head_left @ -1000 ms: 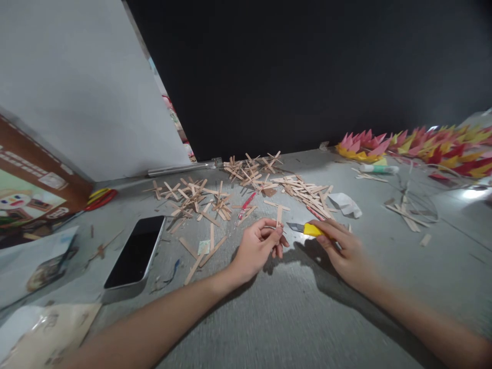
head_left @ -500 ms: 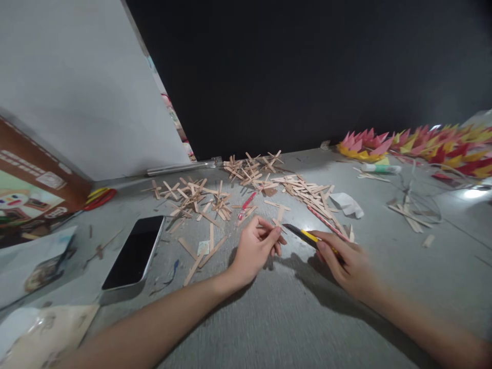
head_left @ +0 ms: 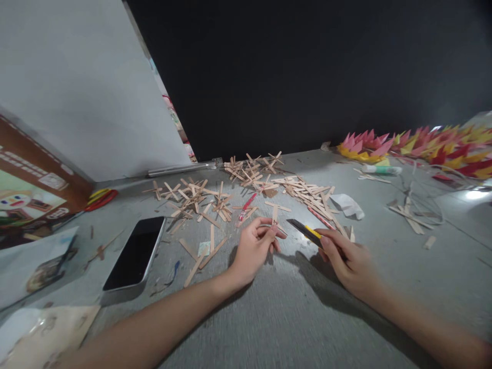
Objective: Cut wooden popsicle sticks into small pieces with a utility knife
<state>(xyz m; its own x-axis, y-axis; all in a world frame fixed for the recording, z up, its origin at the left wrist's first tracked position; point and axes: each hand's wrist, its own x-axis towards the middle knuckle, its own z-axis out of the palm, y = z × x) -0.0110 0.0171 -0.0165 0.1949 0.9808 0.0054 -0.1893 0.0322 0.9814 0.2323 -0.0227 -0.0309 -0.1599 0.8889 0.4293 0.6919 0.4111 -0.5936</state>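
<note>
My left hand [head_left: 255, 246] rests on the grey table [head_left: 292, 318] with its fingers pinched round a short wooden stick [head_left: 274, 214] that stands up from them. My right hand [head_left: 348, 259] is closed on a yellow and black utility knife [head_left: 306, 230], whose blade end points left toward the stick, a little apart from it. Just behind both hands lie scattered wooden sticks [head_left: 192, 197] and a pile of sticks [head_left: 307, 193].
A black phone [head_left: 135, 252] lies left of my left hand. Papers and a printed box [head_left: 31, 200] fill the far left, with red and yellow scissors [head_left: 100, 197] behind. A glue tube [head_left: 380, 168], crumpled white paper [head_left: 347, 204] and folded coloured paper pieces [head_left: 415, 143] lie at right.
My right hand turned the knife so its dark blade end now points at the stick; the left hand kept the stick, shifting slightly.
</note>
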